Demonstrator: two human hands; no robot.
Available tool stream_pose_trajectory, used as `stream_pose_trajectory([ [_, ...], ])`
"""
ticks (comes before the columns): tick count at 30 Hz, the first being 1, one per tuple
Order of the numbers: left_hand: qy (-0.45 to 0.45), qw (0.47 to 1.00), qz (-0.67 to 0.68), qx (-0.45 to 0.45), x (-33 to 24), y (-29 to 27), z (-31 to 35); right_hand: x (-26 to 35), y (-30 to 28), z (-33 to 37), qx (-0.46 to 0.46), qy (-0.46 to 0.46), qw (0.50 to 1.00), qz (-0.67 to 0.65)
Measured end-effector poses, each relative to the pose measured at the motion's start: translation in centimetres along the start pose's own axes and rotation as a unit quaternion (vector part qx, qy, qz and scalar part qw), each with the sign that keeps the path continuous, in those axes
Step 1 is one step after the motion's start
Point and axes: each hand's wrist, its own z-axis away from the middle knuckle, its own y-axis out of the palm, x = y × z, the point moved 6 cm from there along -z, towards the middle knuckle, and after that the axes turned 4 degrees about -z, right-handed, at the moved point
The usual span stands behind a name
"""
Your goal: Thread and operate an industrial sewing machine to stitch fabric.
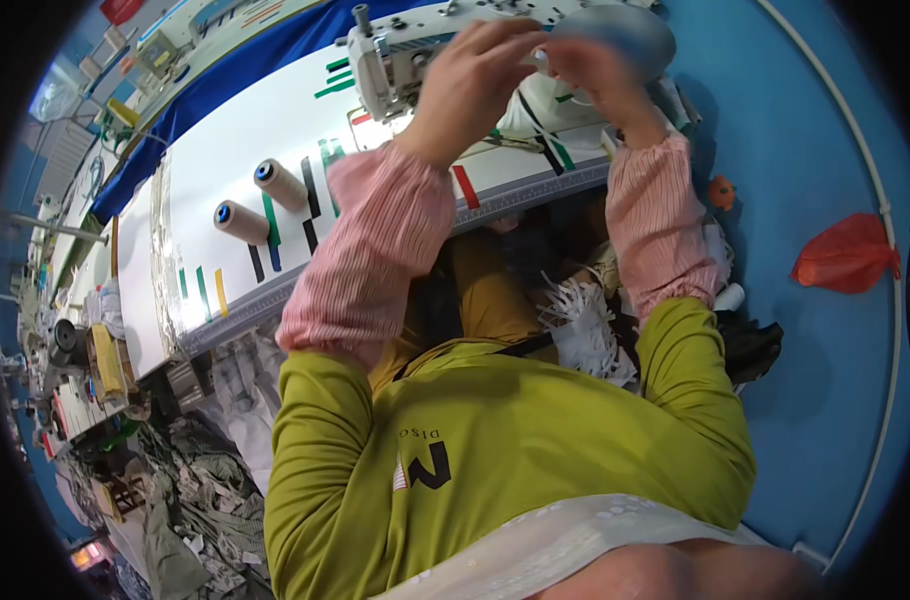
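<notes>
Both my hands are raised over the right end of a white sewing table (230, 130), beside a white sewing machine (377, 80). The fingers of my left hand (475, 90) are drawn together toward the right; a small pale bit shows at their tips, too small to name. My right hand (597, 82) meets them there, its fingers smeared by motion. Behind it is a round, shiny, blurred thing (635, 42). Beneath the hands lie scissors (513, 142) and white cloth (535, 110). Pink sleeve covers (375, 245) wrap both forearms.
Two thread cones (281, 186) stand on the table's left part, among coloured tape strips (465, 187). A ruler strip (505, 208) edges the table's front. White scraps (585, 325) hang near my knees. A red bag (845, 255) is by the blue wall; piled garments (200, 500) lie lower left.
</notes>
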Motion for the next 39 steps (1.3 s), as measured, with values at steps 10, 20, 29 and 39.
stream_pose_trajectory([
  [10,0.004,0.979,0.157,0.129,2.3,7.7,-3.4,-4.2,-3.8,2.7,-0.129,0.037,0.977,-0.168],
  [20,0.256,0.893,-0.147,0.339,9.2,14.6,-7.3,-4.7,-3.5,0.9,-0.278,-0.122,0.878,0.37],
  [29,0.266,0.866,-0.241,0.347,9.9,18.4,-7.6,-5.8,-4.0,-1.4,-0.218,-0.047,0.809,0.544],
  [39,0.102,0.953,-0.107,0.265,3.6,9.5,-4.6,-3.5,-1.7,3.0,-0.319,-0.136,0.883,0.315],
])
